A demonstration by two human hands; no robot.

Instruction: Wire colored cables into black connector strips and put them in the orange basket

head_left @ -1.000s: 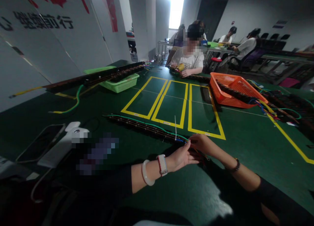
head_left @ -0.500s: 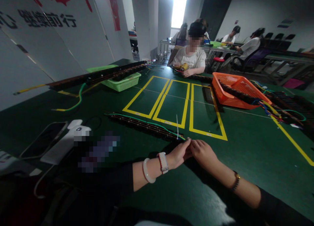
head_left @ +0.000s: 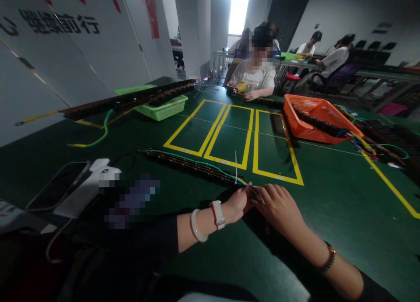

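A long dark strip point(head_left: 193, 165) with a green wire along it lies on the green table, and a white cable tie point(head_left: 236, 168) stands up near its right end. Coloured wires point(head_left: 259, 194) run out of that end. My left hand point(head_left: 236, 204) is closed on the wires just beyond the strip, thumb on top. Just right of it, my right hand point(head_left: 278, 208) has its fingers curled round the same wires; its fingertips are partly hidden. A small ring terminal point(head_left: 267, 228) hangs below my right hand.
Yellow tape rectangles point(head_left: 229, 162) mark the green table point(head_left: 341, 197). An orange basket point(head_left: 315, 133) stands right, a green basket point(head_left: 169, 109) back left under long strips. A phone point(head_left: 59, 186) and white device point(head_left: 87, 190) lie left. A person point(head_left: 256, 76) sits opposite.
My right hand has moved slightly right and away from my left hand, showing the wires between them. The ring terminal now shows below. My left hand has shifted slightly back.
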